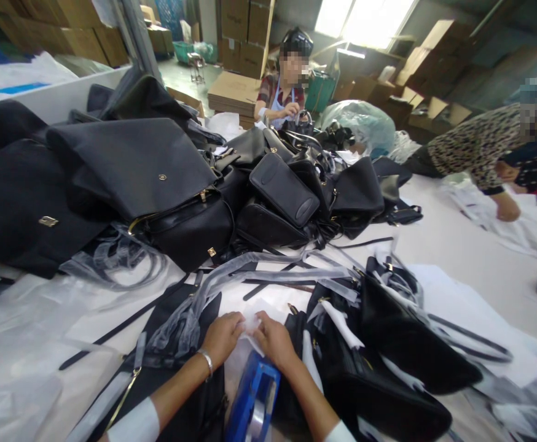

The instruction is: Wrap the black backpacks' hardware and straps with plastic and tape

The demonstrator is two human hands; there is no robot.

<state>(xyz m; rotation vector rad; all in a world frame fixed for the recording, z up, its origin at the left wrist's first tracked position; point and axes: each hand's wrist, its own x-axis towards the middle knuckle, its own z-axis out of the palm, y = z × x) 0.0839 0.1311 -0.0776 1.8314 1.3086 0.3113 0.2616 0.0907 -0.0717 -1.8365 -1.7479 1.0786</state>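
My left hand [222, 336] and my right hand [275, 341] are close together, fingertips pinched on a thin whitish, see-through sheet [250, 322] stretched between them. Whether it is paper or plastic film, I cannot tell. Just below my hands stands a blue tape dispenser [241, 402] with a roll in it. Left of my left hand lies a black bag [167, 310], with a strap wrapped in clear plastic [180, 328] across it. On the right, several black bags [411, 331] lie beside my right forearm, with white paper [342, 322] tucked among them.
A high heap of black bags [130, 159] fills the table's far side. Loose clear plastic [15, 368] covers the left front. One co-worker [278, 101] handles a bag behind the heap; another [469, 144] leans over white sheets [485, 212] at the right.
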